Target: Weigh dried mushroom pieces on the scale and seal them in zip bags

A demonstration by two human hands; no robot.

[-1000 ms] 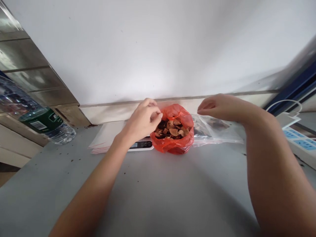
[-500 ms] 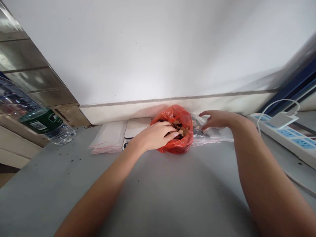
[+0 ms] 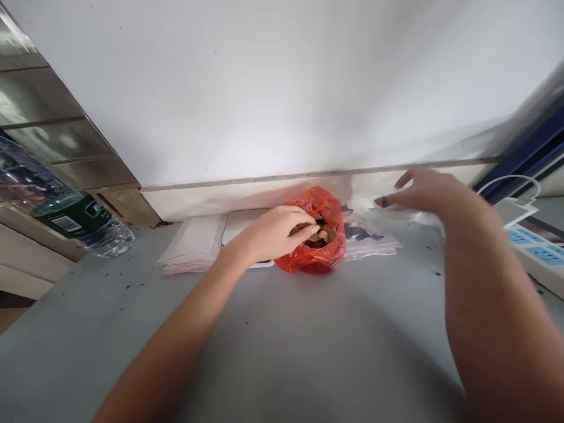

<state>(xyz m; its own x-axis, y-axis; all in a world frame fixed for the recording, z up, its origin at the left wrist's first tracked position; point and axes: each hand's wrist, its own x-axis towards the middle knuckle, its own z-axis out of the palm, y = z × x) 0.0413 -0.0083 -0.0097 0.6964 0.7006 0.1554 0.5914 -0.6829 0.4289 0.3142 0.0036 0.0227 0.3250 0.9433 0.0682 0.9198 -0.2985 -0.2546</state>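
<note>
A red plastic bag (image 3: 315, 264) stands with its mouth wide, full of dried brown pieces (image 3: 322, 235) like peel or bark. My left hand (image 3: 286, 232) reaches over its left rim, thumb and fingertips drawn together above the pieces; whatever they pinch is too small to make out. To the right, my right hand (image 3: 425, 191) is raised near the wall base, blurred, with its fingers closed on a clear plastic bag (image 3: 416, 216) that trails beneath it. Other clear zip bags (image 3: 370, 244) with dark contents lie flat beside the red bag.
A stack of clear zip bags (image 3: 191, 244) and a small white scale (image 3: 238, 223), partly behind my left hand, sit left of the red bag. A water bottle (image 3: 79, 214) leans in at far left. A power strip (image 3: 541, 252) with a plugged charger lies right. The wall (image 3: 282, 94) rises behind.
My right hand has moved right and up from the clear bags, drawing one along. My left hand has pulled back slightly left, its fingers closing together over the brown pieces.
</note>
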